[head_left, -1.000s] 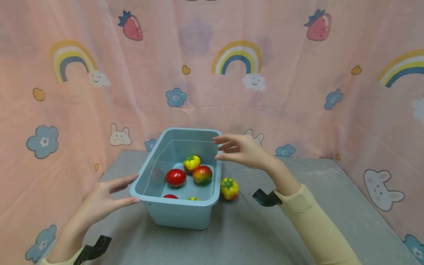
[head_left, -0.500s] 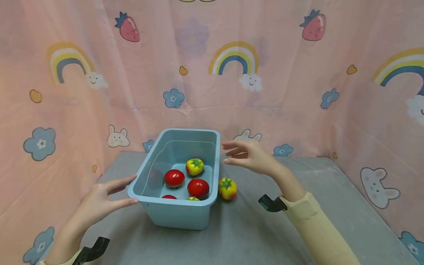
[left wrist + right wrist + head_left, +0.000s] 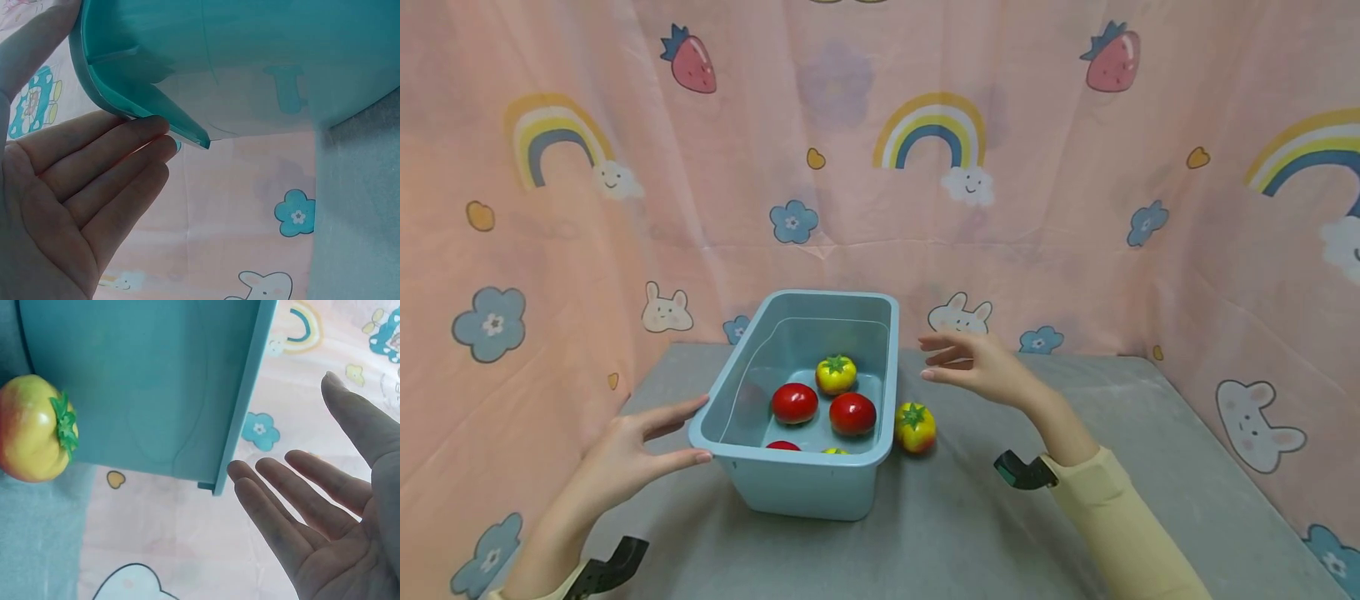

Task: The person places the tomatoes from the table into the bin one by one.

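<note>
A light-blue plastic bin [image 3: 790,482] stands on the grey table. Inside it lie a glossy red tomato [image 3: 794,403], a second red tomato [image 3: 853,414] and a yellow tomato [image 3: 836,375] with a green leafy top; more red and yellow fruit shows partly behind the front rim. My left hand [image 3: 628,454] touches the bin's near left corner with fairly straight fingers and thumb, as the left wrist view also shows. Right of the bin, my right hand [image 3: 981,368] hovers with loose fingers, holding nothing. Below it a yellow-red tomato [image 3: 915,428] sits on the table against the bin's right side.
The grey cloth-covered table [image 3: 1150,467] extends to the right of the bin. A pink curtain [image 3: 1045,250] with rainbows, flowers and rabbits hangs behind and along both sides. Black wrist mounts [image 3: 1026,471] are worn on both arms.
My right hand has drawn back from over the bin's right rim, to the right and slightly down. The tomatoes at the bin's right have rolled, one turning its red side up. The left hand holds its place.
</note>
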`<state>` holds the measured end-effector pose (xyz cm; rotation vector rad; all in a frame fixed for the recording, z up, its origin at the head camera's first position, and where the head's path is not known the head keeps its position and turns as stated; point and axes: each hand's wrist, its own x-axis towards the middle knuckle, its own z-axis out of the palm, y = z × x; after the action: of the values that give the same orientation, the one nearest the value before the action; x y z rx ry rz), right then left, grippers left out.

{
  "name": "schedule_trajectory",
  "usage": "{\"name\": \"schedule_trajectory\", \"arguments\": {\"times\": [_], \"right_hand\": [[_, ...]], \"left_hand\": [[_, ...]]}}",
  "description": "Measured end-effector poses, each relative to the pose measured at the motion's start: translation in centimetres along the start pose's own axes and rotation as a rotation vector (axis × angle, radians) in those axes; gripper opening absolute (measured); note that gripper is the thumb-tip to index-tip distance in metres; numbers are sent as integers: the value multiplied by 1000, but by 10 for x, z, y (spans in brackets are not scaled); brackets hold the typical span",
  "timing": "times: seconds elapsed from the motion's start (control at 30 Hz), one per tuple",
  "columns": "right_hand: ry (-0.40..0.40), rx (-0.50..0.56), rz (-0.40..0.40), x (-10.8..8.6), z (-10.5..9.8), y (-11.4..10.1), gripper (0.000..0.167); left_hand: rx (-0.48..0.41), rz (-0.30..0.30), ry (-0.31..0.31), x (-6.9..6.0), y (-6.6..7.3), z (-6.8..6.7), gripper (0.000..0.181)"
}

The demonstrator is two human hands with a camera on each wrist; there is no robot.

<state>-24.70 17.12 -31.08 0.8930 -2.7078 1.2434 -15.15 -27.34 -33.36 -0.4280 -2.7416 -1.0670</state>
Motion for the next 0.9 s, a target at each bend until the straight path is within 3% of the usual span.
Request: {"name": "schedule_trajectory", "arguments": {"times": [0.9], "right_hand": [[-11, -31, 84, -16, 20, 47, 51]], "left_hand": [[18, 0, 6, 0, 0, 1, 68]]}}
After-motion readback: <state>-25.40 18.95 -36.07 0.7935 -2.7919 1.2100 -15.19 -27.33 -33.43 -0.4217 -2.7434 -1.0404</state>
